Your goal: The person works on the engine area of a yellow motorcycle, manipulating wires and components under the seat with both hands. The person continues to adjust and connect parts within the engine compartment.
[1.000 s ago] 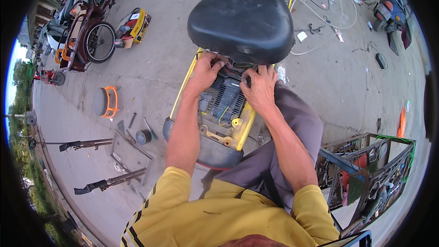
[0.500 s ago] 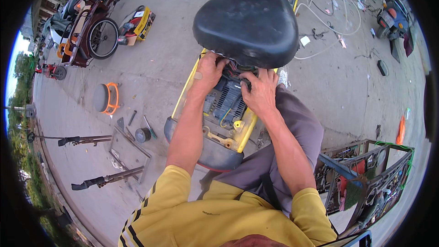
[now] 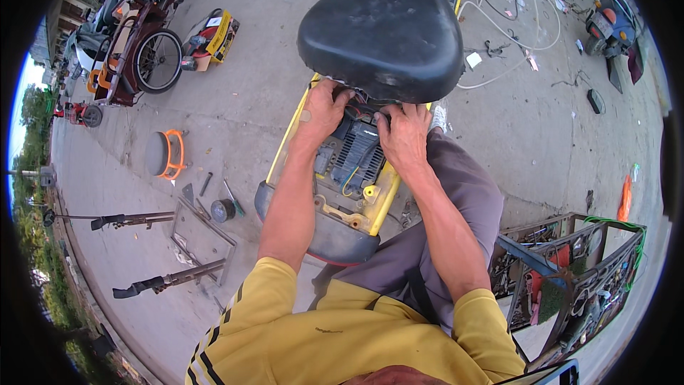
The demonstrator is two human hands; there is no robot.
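A black scooter seat (image 3: 381,32) hangs over the open middle of a yellow-framed vehicle and hides part of the work. Beneath its near edge, my left hand (image 3: 327,109) reaches in from the left, fingers closed at a bundle of thin wires (image 3: 362,109). My right hand (image 3: 406,135) is opposite, its fingers bent and thumb turned inward beside the same bundle. What its fingertips grip is hidden. Just nearer than both hands lies a finned controller box (image 3: 358,153), with a yellow-green wire (image 3: 349,184) looping beside it. The yellow frame tube (image 3: 385,201) runs along the right.
To the left are a round stool (image 3: 168,154) with orange legs, a screwdriver (image 3: 234,198), a dark round tin (image 3: 223,210) and a metal frame (image 3: 206,239). A tool rack (image 3: 563,271) stands at lower right. Hose (image 3: 524,43) lies coiled at the far right.
My right hand has shifted slightly, its fingers drawn up closer to the seat's edge and its thumb off the wires. My left hand stays nearly in place.
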